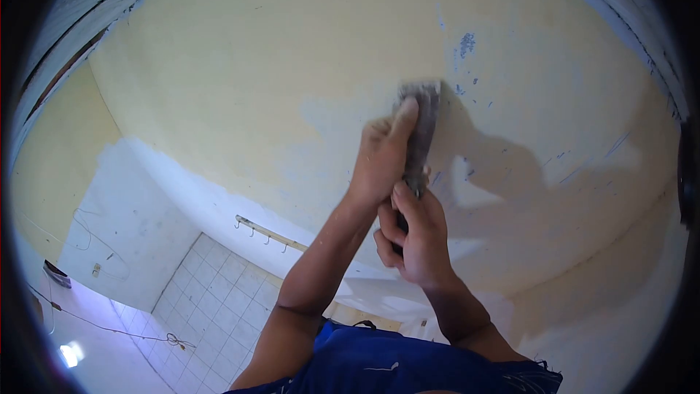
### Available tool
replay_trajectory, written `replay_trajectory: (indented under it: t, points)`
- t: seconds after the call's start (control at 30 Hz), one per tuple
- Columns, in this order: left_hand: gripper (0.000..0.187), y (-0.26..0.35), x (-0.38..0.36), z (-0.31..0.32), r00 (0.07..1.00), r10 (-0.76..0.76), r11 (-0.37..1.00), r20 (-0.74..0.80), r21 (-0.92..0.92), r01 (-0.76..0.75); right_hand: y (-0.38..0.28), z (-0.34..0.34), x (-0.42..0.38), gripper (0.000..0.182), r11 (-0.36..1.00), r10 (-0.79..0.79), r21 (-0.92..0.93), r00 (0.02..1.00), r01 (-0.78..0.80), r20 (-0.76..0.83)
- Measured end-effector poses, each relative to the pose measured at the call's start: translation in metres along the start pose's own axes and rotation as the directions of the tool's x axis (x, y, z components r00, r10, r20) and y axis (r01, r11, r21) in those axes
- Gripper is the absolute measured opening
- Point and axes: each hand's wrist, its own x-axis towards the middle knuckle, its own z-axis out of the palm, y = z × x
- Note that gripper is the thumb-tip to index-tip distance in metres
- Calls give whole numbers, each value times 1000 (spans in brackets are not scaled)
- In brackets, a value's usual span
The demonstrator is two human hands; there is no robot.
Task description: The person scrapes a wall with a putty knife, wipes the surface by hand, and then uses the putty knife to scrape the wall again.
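Observation:
A putty knife (pixel 423 135) with a grey, smeared blade points upward, its front edge at the wall (pixel 240 66). My left hand (pixel 380 157) is closed around the blade, thumb lying along its face near the front edge. Lower down, my right hand (pixel 421 241) wraps its fingers round the dark handle, which the fingers partly hide. Around the blade the wall is yellowish with paler patches. Blue-grey chipped spots (pixel 467 45) show just right of the blade's edge.
A hook rail (pixel 270 233) is fixed on the wall at lower left. Beyond it are floor tiles (pixel 211 284), a hanging cable (pixel 117 330) and a bright lamp (pixel 71 354). The ceiling (pixel 87 0) edge runs along the top left. My arms cast shadows on the right.

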Motion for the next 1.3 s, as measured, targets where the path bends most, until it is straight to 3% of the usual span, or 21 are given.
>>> replay_trajectory:
  t: [0.13,0.2,0.23,0.5,0.6,0.87,0.97,1.17,1.23,1.3]
  points:
    - [45,13,4,5,999,43,997,2,-71,-42,-9,4,6,28,1000,-28,16,997,27,71]
    - [50,1,-1,2,997,54,991,-56,128,-46,2,-5,1,27,1000,9,1,1000,-9,11]
    - [50,-8,-3,2,997,64,990,-52,129,-57,5,-9,-3,27,1000,0,-2,1000,0,17]
    - [51,-12,-9,2,999,-33,999,5,-17,33,2,-1,-14,27,996,40,79,999,-41,7]
    - [50,-29,-14,2,999,-35,997,-30,66,37,15,-23,-17,25,996,82,40,996,-81,-22]
    - [47,-17,-8,5,1000,14,999,12,-31,-14,3,-11,-13,29,998,35,52,998,-38,44]
    - [46,-29,-10,4,999,26,996,-20,81,-25,15,-23,-14,29,996,57,62,998,-57,-3]
    - [46,-21,-13,3,997,-83,997,-1,4,83,5,-10,-20,30,995,71,63,996,-73,46]
    - [47,-31,-14,4,999,-20,1000,-26,17,21,15,-20,-17,30,994,79,74,996,-76,-40]
    - [47,-37,-14,4,999,-13,999,-34,34,14,19,-29,-17,30,996,77,48,997,-76,-22]
